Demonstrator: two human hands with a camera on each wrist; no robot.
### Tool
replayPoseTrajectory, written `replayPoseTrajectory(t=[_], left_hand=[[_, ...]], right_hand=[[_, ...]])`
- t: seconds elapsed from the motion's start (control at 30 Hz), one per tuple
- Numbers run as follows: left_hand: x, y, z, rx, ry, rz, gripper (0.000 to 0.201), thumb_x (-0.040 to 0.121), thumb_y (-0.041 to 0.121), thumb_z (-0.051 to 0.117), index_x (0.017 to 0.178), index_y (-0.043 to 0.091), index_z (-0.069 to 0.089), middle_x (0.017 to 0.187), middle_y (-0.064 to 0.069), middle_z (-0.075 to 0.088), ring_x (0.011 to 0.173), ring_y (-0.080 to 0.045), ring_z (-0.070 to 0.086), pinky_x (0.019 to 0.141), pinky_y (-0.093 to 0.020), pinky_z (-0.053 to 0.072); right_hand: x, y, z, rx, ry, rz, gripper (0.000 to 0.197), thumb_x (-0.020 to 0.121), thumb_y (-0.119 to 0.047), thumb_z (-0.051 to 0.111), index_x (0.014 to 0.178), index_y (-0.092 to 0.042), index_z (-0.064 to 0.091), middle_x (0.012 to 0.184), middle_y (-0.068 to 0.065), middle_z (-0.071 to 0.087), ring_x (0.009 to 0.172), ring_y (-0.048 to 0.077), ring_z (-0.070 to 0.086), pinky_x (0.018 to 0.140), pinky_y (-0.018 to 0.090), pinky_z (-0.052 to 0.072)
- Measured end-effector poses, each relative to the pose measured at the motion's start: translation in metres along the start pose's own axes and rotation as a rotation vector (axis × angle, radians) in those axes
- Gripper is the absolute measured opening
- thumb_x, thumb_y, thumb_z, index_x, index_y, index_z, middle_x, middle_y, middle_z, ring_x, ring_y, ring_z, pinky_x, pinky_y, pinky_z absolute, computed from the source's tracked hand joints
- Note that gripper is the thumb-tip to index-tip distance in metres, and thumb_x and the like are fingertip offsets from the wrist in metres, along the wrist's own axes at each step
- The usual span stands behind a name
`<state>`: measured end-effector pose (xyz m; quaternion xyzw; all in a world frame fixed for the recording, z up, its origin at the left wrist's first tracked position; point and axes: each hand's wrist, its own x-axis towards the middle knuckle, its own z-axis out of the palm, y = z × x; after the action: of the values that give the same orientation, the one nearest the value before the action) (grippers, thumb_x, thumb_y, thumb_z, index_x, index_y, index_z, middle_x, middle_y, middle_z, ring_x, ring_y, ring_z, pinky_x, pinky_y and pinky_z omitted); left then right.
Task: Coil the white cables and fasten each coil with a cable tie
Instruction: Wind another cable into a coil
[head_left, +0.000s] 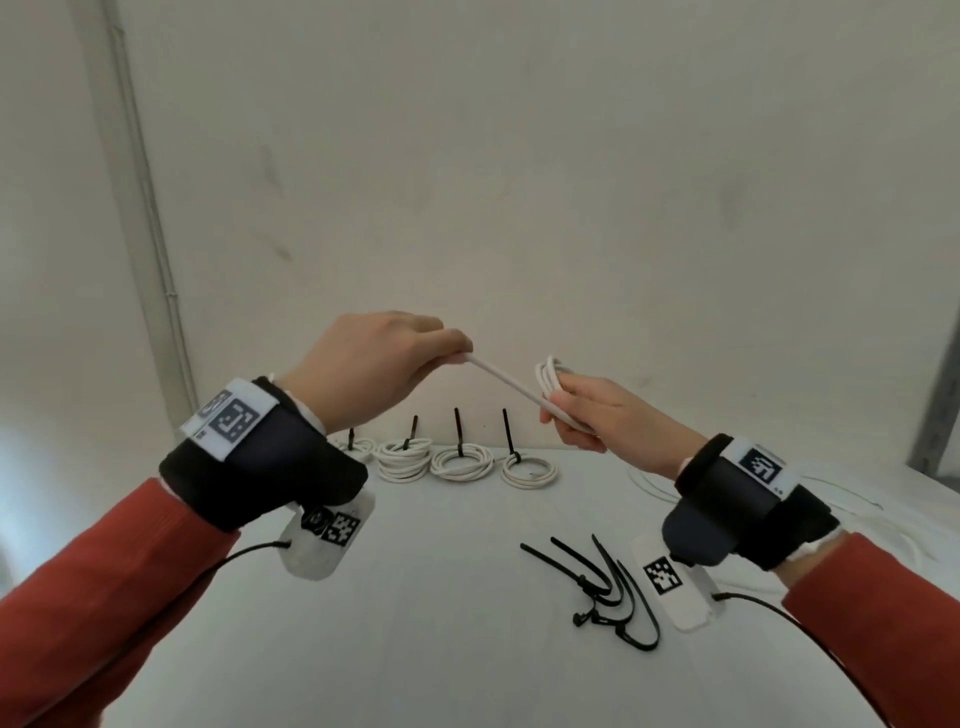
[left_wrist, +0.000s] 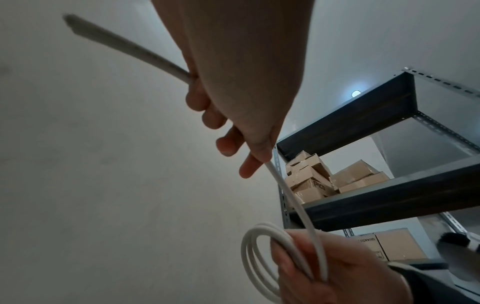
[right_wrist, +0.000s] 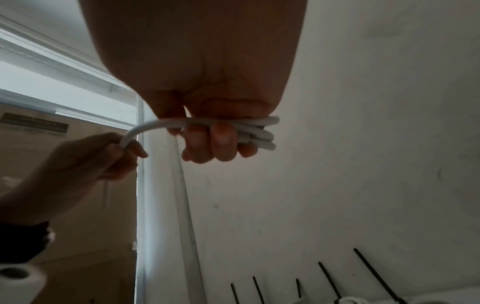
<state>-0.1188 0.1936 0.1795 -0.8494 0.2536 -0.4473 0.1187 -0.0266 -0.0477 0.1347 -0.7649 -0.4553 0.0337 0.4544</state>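
Note:
Both hands are raised above the white table (head_left: 415, 597) with one white cable (head_left: 501, 382) stretched between them. My right hand (head_left: 587, 415) grips a small coil of that cable (head_left: 550, 376), its fingers curled round the loops (right_wrist: 257, 133). My left hand (head_left: 395, 364) pinches the cable's straight free length at its fingertips (left_wrist: 262, 160); the loose end (left_wrist: 124, 45) sticks out behind the fist. Several tied coils (head_left: 460, 462) with upright black ties lie in a row at the table's back. Loose black cable ties (head_left: 613, 587) lie front right.
More loose white cable (head_left: 654, 486) trails along the table's right side behind my right wrist. A metal shelf with cardboard boxes (left_wrist: 350, 181) stands to the right. A white wall (head_left: 519, 208) rises right behind the table, and a paper roll (right_wrist: 18, 279) sits at the far left.

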Motion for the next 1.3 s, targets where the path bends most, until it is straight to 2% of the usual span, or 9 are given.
replayPoseTrajectory(t=[0.2,0.5,0.67,0.8,0.93,1.03,1.1,1.2,1.3], left_hand=[[0.005,-0.003,0.021,-0.187,-0.026,-0.192,0.048,0.094,0.049,0.026,0.109,0.023,0.064,0.082,0.012,0.06,0.071,-0.024,0.058,0.054,-0.033,0.046],[-0.002,0.032,0.077,-0.487,0.064,-0.42,0.039,0.096,0.018,0.037,0.131,0.031,0.048,0.067,0.016,0.045,0.064,-0.002,0.048,0.062,-0.032,0.043],[-0.014,0.044,0.091,-0.31,-0.071,-0.472,0.04,0.097,0.01,0.046,0.136,0.021,0.048,0.099,0.001,0.065,0.08,-0.026,0.062,0.06,-0.037,0.05],[-0.02,0.051,0.088,-0.059,-0.103,-0.339,0.046,0.079,0.004,0.072,0.121,0.017,0.057,0.091,0.002,0.068,0.057,-0.02,0.062,0.036,-0.026,0.039],[-0.013,0.062,0.074,0.064,-0.21,-0.284,0.042,0.085,0.003,0.058,0.126,0.012,0.051,0.094,-0.004,0.059,0.069,-0.025,0.058,0.042,-0.03,0.024],[-0.011,0.065,0.069,0.159,-0.157,-0.16,0.033,0.062,0.004,0.08,0.091,0.012,0.066,0.067,0.0,0.056,0.047,-0.019,0.053,0.039,-0.023,0.022],[-0.011,0.064,0.07,0.184,-0.068,-0.098,0.009,0.075,0.015,0.073,0.075,0.015,0.064,0.06,0.003,0.054,0.045,-0.018,0.053,0.042,-0.023,0.029],[-0.009,0.059,0.064,0.184,0.073,-0.046,0.031,0.09,0.03,0.046,0.067,0.017,0.061,0.058,0.004,0.056,0.049,-0.018,0.054,0.048,-0.024,0.038],[-0.012,0.053,0.061,0.18,0.189,0.002,0.037,0.094,0.036,0.047,0.067,0.016,0.062,0.059,0.004,0.058,0.053,-0.018,0.054,0.05,-0.027,0.041]], right_hand=[[-0.008,-0.014,0.007,0.312,0.079,-0.036,0.068,0.095,-0.062,0.028,0.063,-0.009,0.056,0.04,-0.007,0.025,0.041,0.012,0.017,0.045,0.024,0.015],[-0.003,-0.028,0.004,1.042,0.285,-0.089,0.057,0.099,-0.041,0.025,0.055,-0.017,0.052,0.033,-0.009,0.022,0.03,0.008,0.01,0.043,0.028,0.012],[0.001,-0.023,-0.007,1.262,0.427,-0.149,0.056,0.101,-0.038,0.024,0.058,-0.017,0.052,0.034,-0.008,0.023,0.032,0.011,0.009,0.039,0.022,0.021],[0.006,-0.014,-0.007,1.287,0.5,-0.132,0.047,0.102,-0.037,0.024,0.068,-0.015,0.048,0.039,-0.006,0.025,0.031,0.009,0.022,0.041,0.021,0.029],[0.011,-0.011,0.001,1.339,0.512,-0.156,0.031,0.098,-0.027,0.029,0.078,-0.012,0.048,0.049,-0.003,0.033,0.041,0.012,0.03,0.052,0.024,0.035],[0.018,-0.011,0.009,1.386,0.472,-0.178,0.016,0.091,-0.022,0.039,0.087,-0.01,0.048,0.059,-0.002,0.039,0.049,0.013,0.039,0.061,0.025,0.033],[0.024,-0.011,0.013,1.319,0.464,-0.167,0.015,0.096,-0.021,0.037,0.09,-0.011,0.047,0.061,-0.002,0.043,0.052,0.012,0.042,0.062,0.023,0.035],[0.031,-0.012,0.019,1.116,0.475,-0.104,0.017,0.102,-0.017,0.036,0.092,-0.01,0.046,0.063,-0.002,0.049,0.054,0.012,0.046,0.058,0.022,0.042],[0.036,-0.015,0.026,0.839,0.449,-0.028,0.015,0.101,-0.015,0.042,0.09,-0.008,0.047,0.069,0.002,0.056,0.055,0.015,0.051,0.058,0.023,0.046]])
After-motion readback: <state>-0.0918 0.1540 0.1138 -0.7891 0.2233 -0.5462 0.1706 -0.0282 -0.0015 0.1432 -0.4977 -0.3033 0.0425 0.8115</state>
